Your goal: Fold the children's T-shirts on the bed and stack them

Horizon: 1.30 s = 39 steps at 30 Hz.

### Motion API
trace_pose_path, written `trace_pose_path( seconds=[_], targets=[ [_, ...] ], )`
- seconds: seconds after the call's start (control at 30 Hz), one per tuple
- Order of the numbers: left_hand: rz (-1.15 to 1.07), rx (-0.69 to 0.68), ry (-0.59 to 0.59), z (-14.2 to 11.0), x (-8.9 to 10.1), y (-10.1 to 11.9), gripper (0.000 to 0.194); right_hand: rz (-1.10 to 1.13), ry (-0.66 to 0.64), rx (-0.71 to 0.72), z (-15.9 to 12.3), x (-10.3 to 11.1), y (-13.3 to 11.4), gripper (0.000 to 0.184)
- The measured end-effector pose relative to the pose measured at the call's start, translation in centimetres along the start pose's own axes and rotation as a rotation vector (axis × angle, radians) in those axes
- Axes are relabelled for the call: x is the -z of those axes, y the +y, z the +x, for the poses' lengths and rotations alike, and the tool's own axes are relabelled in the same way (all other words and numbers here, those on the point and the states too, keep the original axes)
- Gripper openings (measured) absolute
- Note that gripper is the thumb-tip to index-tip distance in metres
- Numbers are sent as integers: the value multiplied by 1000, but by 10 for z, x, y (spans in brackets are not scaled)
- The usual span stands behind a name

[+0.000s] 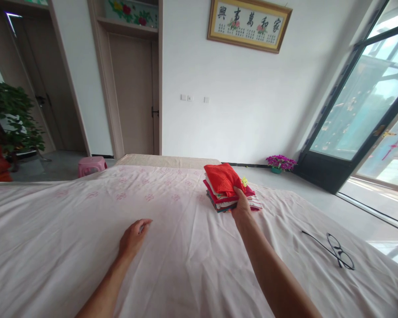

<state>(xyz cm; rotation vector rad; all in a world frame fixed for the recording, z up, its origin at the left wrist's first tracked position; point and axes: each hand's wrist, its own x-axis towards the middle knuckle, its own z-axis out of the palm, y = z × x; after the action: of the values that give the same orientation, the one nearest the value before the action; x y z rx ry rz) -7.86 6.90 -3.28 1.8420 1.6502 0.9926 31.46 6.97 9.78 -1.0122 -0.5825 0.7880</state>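
A stack of folded cloths [220,180] is at the far middle of the sheet-covered surface, with a bright red cloth on top and dark red, white and teal layers below. My right hand [241,203] grips its near right edge, thumb over the upper layers; the other fingers are hidden. A small yellow piece shows beside the thumb. My left hand [134,236] hangs low over the pale sheet [172,256], apart from the stack. Its fingers are loosely curled, with a gap between thumb and fingers, and nothing is visible in it.
Black-framed glasses [340,254] lie on the sheet at right. Beyond the far edge stand a pink stool [92,166] and a pot of purple flowers [280,162]. A leafy plant [13,115] is at left, and a dark-framed glass door [351,110] stands at right.
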Motion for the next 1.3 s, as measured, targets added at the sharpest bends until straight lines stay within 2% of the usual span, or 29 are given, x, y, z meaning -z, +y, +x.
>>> trace_pose_path(
  seconds=[0.1, 0.2, 0.3, 0.37, 0.47, 0.57, 0.67, 0.73, 0.8, 0.87, 0.93, 1.0, 1.07, 1.13, 1.2, 1.27, 1.3],
  targets=[
    [-119, 4, 24, -3, 1, 4, 39, 201, -59, -159, -41, -39, 3, 35],
    [-346, 16, 111, -7, 3, 7, 47, 365, -159, -261, -83, -81, 9, 33],
    [-624, 49, 219, -7, 6, 4, 54, 426, -236, -352, -121, -112, 31, 33],
    [-800, 100, 298, -5, 7, 0, 60, 428, -243, -406, -143, -124, 55, 37],
    [-988, 155, 387, -2, 8, -3, 67, 357, -135, -573, -167, -124, 96, 37],
    [-991, 148, 361, -3, 8, 1, 66, 211, -67, -751, -175, -112, 121, 32],
    [-813, 25, 252, -6, 9, 12, 57, 98, -146, -811, -176, -94, 122, 28],
    [-657, -61, 240, -9, 11, 19, 50, 35, -243, -818, -178, -80, 114, 27],
    [-542, -93, 300, -11, 12, 22, 45, -63, -343, -775, -182, -63, 104, 29],
    [-478, -72, 397, -11, 13, 22, 42, -193, -418, -665, -183, -49, 94, 32],
    [-446, -45, 475, -10, 11, 20, 41, -318, -465, -464, -176, -41, 82, 27],
    [-440, -59, 452, -9, 9, 18, 39, -414, -493, -161, -161, -46, 69, 18],
    [-440, -86, 367, -8, 5, 17, 37, -512, -488, 171, -139, -62, 58, 19],
    [-446, -78, 314, -7, 2, 17, 37, -649, -474, 390, -115, -86, 53, 26],
    [-472, -48, 300, -7, 2, 16, 37, -834, -509, 462, -94, -113, 58, 43],
    [-512, -19, 293, -7, 4, 15, 38, -1044, -562, 392, -79, -138, 69, 61],
    [-531, -5, 292, -7, 6, 14, 38, -1133, -599, 343, -74, -149, 75, 59]
  ],
)
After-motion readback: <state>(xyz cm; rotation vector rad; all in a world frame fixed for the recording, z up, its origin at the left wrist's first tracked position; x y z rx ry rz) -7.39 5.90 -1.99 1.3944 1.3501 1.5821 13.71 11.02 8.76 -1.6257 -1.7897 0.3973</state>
